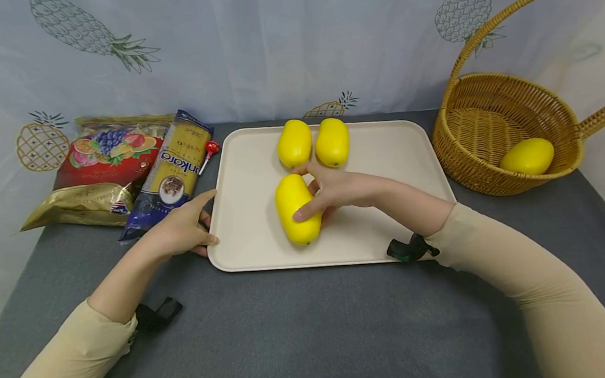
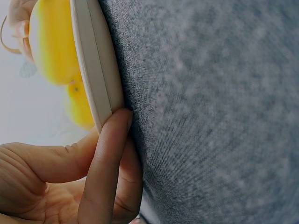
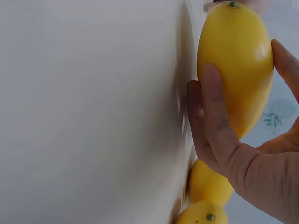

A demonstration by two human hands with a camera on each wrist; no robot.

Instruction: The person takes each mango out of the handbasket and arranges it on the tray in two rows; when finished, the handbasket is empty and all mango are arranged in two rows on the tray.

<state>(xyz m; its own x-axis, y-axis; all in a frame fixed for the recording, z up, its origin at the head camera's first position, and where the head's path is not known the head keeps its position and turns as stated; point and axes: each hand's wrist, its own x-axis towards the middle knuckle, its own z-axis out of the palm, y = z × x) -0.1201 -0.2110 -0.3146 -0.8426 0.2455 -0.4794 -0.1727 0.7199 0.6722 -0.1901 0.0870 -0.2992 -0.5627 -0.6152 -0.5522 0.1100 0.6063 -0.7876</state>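
Note:
My right hand [image 1: 329,193] holds a long yellow mango [image 1: 295,204] over the middle of a cream tray [image 1: 247,234], thumb on one side and fingers on the other. In the right wrist view, the held mango [image 3: 236,56] shows a small green stem end. Two more mangoes, the left one [image 1: 295,144] and the right one [image 1: 332,143], lie side by side near the tray's back edge. At the tray's left side, my left hand [image 1: 184,226] grips the rim. The left wrist view shows its fingers [image 2: 105,163] against the rim near a corner.
A wicker basket [image 1: 450,164] with a tall handle stands at the right and holds another mango [image 1: 528,157]. To the left lie a red-and-gold bag [image 1: 109,173], a blue-and-yellow packet [image 1: 172,169] and a red lollipop [image 1: 212,148]. A pineapple-print curtain [image 1: 293,49] hangs behind.

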